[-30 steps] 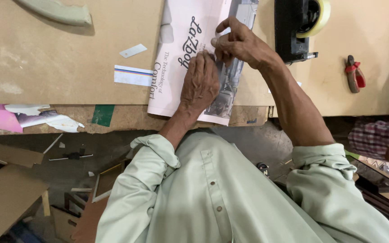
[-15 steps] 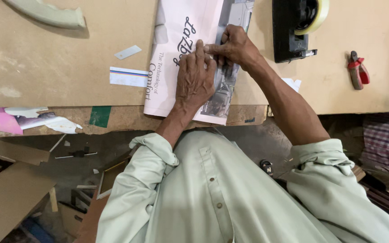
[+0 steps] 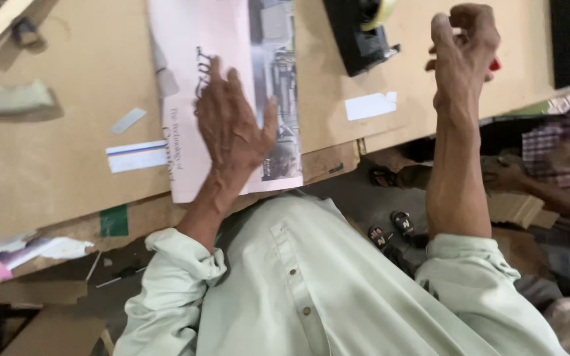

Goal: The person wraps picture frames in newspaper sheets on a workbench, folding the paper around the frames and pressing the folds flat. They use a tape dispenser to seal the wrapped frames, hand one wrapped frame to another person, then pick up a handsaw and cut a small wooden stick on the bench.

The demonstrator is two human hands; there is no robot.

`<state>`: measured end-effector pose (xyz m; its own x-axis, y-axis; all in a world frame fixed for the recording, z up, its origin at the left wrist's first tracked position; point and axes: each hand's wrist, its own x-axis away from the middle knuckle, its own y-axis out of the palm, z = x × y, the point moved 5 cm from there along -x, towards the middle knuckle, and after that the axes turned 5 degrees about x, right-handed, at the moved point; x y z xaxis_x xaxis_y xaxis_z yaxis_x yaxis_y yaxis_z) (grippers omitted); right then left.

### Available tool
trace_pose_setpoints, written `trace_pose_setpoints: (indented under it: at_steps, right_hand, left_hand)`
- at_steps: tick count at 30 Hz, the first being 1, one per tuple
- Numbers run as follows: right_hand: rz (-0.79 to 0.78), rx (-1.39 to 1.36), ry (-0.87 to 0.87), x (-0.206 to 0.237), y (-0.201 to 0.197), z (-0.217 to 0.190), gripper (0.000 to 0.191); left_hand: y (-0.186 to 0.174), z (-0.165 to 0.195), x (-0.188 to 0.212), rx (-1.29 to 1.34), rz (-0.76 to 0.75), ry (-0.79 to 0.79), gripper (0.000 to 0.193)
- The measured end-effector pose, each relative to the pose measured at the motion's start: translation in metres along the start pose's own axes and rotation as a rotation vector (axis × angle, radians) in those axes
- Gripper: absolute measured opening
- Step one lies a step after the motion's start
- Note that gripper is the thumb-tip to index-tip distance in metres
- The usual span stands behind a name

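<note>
Both hands were pinched together on the printed sheet half a second ago; now the right hand (image 3: 462,56) has lifted clear and hangs above the far side of the counter (image 3: 47,178), its fingers (image 3: 444,39) loosely curled and half open with nothing in them as far as can be seen. Nearest the body, the left hand (image 3: 232,128) lies flat on the pale pink printed sheet (image 3: 186,39), fingers (image 3: 218,76) spread and pressing down rather than gripping, so it holds the sheet only by weight. That sheet sits under the left palm, its near edge overhanging the counter's rim, and its grey photo strip lies just right of the left thumb. By the look of it the pinching work along the strip is over and the sheet is merely being held flat; whether more remains cannot be told. Left of the left fingers lie two small paper slips, one striped (image 3: 136,156) and one plain grey (image 3: 128,120) (both well apart from the hand). Between the two hands lies one white slip (image 3: 371,105). Beyond it stands one black tape dispenser (image 3: 359,33), and something red (image 3: 494,64) peeps from behind the right fingers.
</note>
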<state>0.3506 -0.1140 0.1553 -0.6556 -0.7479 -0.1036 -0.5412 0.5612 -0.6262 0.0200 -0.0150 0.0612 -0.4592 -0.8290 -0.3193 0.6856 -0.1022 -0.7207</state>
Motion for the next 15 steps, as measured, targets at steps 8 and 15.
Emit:
trace_pose_setpoints:
  at_steps: [8, 15]
  right_hand:
    - [-0.381, -0.178, 0.391, -0.039, 0.046, 0.076, 0.062]
    - [-0.327, -0.628, 0.332, -0.034, 0.048, 0.08, 0.016]
  left_hand:
    - [0.038, -0.036, -0.096, -0.282, -0.273, -0.376, 0.12]
    - [0.07, -0.063, -0.083, -0.211, -0.076, -0.166, 0.091]
